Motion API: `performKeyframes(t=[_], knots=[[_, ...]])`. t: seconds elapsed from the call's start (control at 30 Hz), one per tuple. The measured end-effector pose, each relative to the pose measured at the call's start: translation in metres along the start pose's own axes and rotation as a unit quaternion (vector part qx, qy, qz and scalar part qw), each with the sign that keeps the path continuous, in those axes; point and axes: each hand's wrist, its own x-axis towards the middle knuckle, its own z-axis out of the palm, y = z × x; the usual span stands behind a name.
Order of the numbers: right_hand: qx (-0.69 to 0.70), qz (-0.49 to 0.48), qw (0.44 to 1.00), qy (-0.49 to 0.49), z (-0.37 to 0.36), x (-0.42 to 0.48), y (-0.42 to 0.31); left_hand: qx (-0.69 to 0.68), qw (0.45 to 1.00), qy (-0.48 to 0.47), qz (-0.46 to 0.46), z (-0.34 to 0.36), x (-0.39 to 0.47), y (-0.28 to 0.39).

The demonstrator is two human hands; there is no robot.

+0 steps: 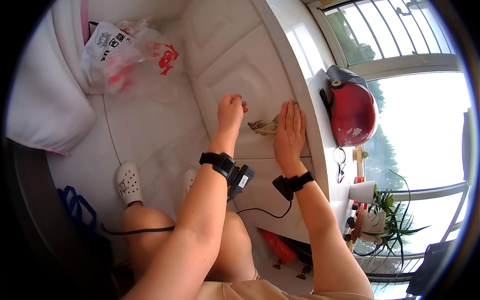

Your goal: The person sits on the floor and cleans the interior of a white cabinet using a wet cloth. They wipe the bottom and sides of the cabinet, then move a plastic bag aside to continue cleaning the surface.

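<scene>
My right hand [290, 131] lies flat with fingers straight against a white panelled cabinet door [240, 75], near its upper edge below the countertop. Beneath its palm a crumpled tan cloth [264, 127] is pressed to the door, and part of it sticks out to the left. My left hand [231, 110] hovers beside the cloth, apart from it, fingers curled in and nothing visible in them. Each wrist wears a black strap with a small device [240, 180], and a black cable runs from them.
A red and grey helmet [352, 112], glasses [340, 165] and potted plants [378, 221] stand on the windowsill side. Plastic bags [112, 56] lie on the floor beside white fabric [45, 93]. Below, an open cabinet section holds a red item [277, 245]. A blue-strapped bag [77, 206] is at left.
</scene>
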Motion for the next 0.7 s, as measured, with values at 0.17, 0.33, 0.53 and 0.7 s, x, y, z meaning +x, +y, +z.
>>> performKeyframes(t=[0.17,0.33,0.53,0.7], knots=[[-0.042,-0.05,0.996,0.054,0.032,0.103,-0.011,-0.007,1.0,0.02,-0.018,-0.005,0.002,-0.003],[-0.096,-0.084,0.991,0.041,0.054,0.196,-0.02,-0.025,0.999,0.031,-0.027,-0.01,0.011,-0.006],[-0.099,-0.108,0.985,0.086,0.065,0.241,-0.037,-0.052,0.998,0.017,-0.022,-0.003,0.021,-0.007],[-0.067,-0.191,0.979,0.004,0.076,0.191,-0.04,-0.025,0.998,0.025,-0.045,0.0,0.032,-0.023]])
